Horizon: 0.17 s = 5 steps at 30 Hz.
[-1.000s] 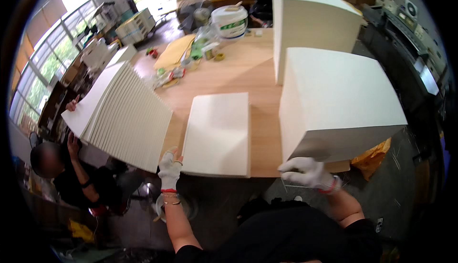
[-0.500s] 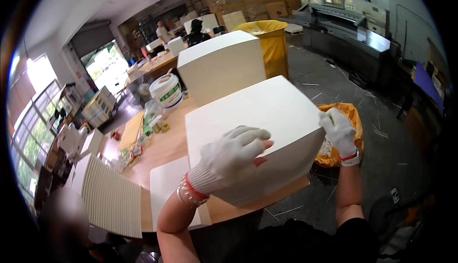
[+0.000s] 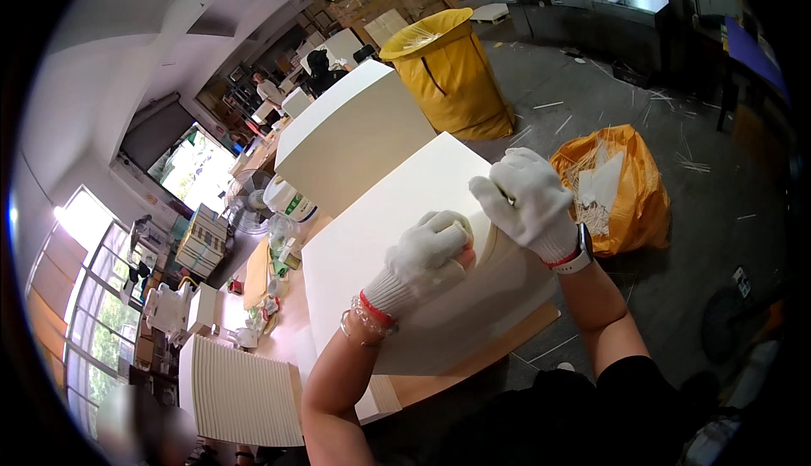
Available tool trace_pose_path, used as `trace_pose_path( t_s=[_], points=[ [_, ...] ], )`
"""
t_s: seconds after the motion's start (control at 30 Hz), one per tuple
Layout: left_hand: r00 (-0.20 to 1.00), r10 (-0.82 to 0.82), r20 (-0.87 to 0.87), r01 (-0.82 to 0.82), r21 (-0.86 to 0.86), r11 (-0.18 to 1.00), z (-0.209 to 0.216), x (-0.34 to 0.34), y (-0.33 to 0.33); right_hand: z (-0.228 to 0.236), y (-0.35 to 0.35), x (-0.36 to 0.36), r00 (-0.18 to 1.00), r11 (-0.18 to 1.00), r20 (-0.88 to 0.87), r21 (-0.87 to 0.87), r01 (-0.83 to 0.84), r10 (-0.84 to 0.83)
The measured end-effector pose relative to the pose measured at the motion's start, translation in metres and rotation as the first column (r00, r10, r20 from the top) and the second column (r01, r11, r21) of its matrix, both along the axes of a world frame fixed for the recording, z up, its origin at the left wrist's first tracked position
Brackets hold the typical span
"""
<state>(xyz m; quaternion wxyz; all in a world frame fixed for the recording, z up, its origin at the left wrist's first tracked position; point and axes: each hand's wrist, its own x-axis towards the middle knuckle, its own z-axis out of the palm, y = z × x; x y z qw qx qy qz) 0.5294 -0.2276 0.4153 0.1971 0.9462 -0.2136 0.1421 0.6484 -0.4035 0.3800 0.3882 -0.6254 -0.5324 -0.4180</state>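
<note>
A tall block of stacked white sheets [image 3: 380, 212] stands before me on the table. Gloved in white knit, my left hand [image 3: 429, 255] is closed at its near edge, with bare fingertips showing. Beside those fingertips a white sheet [image 3: 487, 245] curves up from the edge, and the left fingers appear to pinch it. My right hand [image 3: 530, 200], also gloved, is closed above the right part of the block, thumb pointing left. Whatever lies between its fingers is hidden.
Behind stands another tall white stack [image 3: 355, 124]. An orange bag of paper strips [image 3: 634, 191] sits on the floor at right, a yellow bin [image 3: 452, 81] farther back. At left are a stack of thick boards [image 3: 245, 390] and a white bucket [image 3: 290, 200]. People are in the background.
My right hand has moved left from the block's right corner, over its top, close to my left hand. A sheet edge now curves up between them. The view has tilted and shifted.
</note>
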Motion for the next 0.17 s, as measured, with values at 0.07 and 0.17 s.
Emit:
trace_pose_path(
  t_s=[0.07, 0.17],
  points=[
    [0.988, 0.06, -0.14, -0.082, -0.153, 0.985, 0.003, -0.004, -0.002, -0.004, 0.0, 0.0, 1.0, 0.998, -0.008, 0.061, 0.02, -0.019],
    [0.977, 0.039, -0.209, -0.084, -0.211, 0.974, 0.004, -0.004, 0.008, -0.018, 0.005, 0.005, 0.995, 0.991, 0.0, 0.094, 0.096, -0.097]
  ],
)
